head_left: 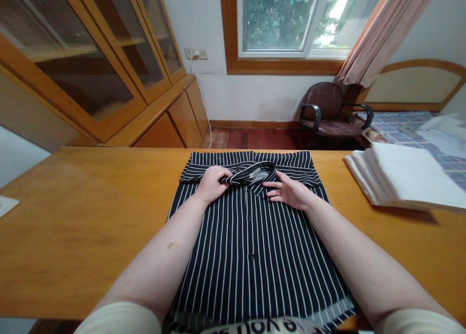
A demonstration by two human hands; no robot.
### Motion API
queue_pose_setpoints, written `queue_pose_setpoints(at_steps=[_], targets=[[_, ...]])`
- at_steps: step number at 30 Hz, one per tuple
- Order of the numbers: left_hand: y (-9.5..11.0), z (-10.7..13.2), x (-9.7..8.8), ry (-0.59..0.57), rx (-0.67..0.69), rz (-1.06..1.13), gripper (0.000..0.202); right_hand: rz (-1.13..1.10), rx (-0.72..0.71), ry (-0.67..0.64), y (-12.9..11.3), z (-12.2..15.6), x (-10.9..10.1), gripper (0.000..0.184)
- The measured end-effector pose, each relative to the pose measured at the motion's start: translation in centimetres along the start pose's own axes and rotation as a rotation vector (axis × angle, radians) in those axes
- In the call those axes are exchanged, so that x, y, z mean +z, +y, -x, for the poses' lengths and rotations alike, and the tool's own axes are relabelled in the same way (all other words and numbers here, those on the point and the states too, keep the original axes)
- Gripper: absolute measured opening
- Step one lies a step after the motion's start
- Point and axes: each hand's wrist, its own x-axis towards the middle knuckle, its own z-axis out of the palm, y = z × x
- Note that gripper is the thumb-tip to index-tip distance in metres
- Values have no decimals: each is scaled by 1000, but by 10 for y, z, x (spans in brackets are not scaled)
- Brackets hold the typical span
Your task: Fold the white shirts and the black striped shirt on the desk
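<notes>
A black shirt with thin white stripes point(251, 242) lies buttoned and face up on the wooden table point(83, 227), its collar point(251, 173) toward the far edge. My left hand point(211, 181) rests on the shirt just left of the collar, fingers curled and pinching the collar's left end. My right hand point(289, 191) lies flat on the shirt just right of the collar, fingers stretched out and pointing left, holding nothing.
A stack of folded white cloth point(404, 178) sits on the table's right side. A white scrap point(6, 205) lies at the left edge. Beyond the table stand a wooden glass-door cabinet point(109, 67), a brown armchair point(331, 113) and a bed point(418, 125).
</notes>
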Motion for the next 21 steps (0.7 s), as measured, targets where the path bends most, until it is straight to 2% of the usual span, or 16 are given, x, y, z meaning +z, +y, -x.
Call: queue_pose_setpoints(at_steps=[3, 6, 9, 12, 14, 17, 21], targets=[[1, 0, -2, -4, -26, -16, 16, 141, -70, 30, -2, 0, -4, 43], [2, 1, -4, -4, 11, -5, 20, 278, -135, 92, -3, 1, -8, 47], [2, 1, -6, -17, 59, 5, 22, 317, -194, 173, -4, 2, -11, 49], [3, 1, -8, -75, 65, -3, 22, 280, -213, 231, -4, 3, -10, 40], [3, 1, -10, -156, 95, 19, 25, 225, -195, 218, -4, 3, -7, 33], [2, 0, -11, -300, 167, 92, 34, 207, -122, 199, -4, 4, -1, 35], [3, -1, -10, -396, 193, 132, 35, 341, 13, 235, 0, 3, 4, 39]])
